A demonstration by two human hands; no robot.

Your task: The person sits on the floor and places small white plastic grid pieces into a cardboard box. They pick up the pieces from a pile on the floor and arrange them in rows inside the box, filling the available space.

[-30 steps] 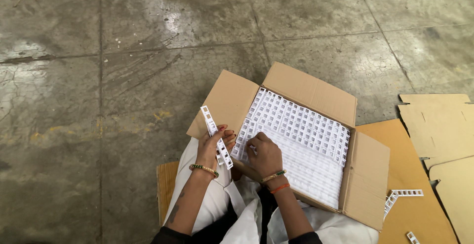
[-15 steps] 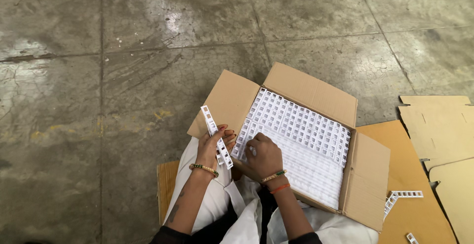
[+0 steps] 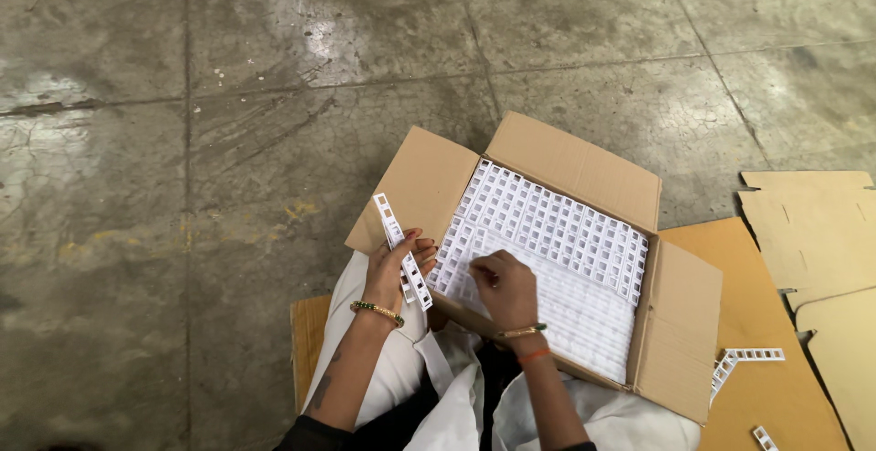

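An open cardboard box [image 3: 566,163] rests on my lap, packed with rows of white plastic lattice strips [image 3: 557,232]. My left hand [image 3: 392,268] is shut on one white lattice strip [image 3: 401,250], held upright just outside the box's left flap. My right hand [image 3: 505,287] reaches into the near left corner of the box, its fingers curled onto the packed strips; whether it grips one is unclear.
Flattened cardboard sheets [image 3: 803,241] lie on the floor to my right, with loose white strip pieces [image 3: 744,360] on one of them. A wooden board [image 3: 308,337] shows under my left leg. Grey concrete floor [image 3: 228,122] stretches ahead and to the left.
My right hand has shifted slightly within the near left corner of the box. The left hand keeps the strip in about the same place.
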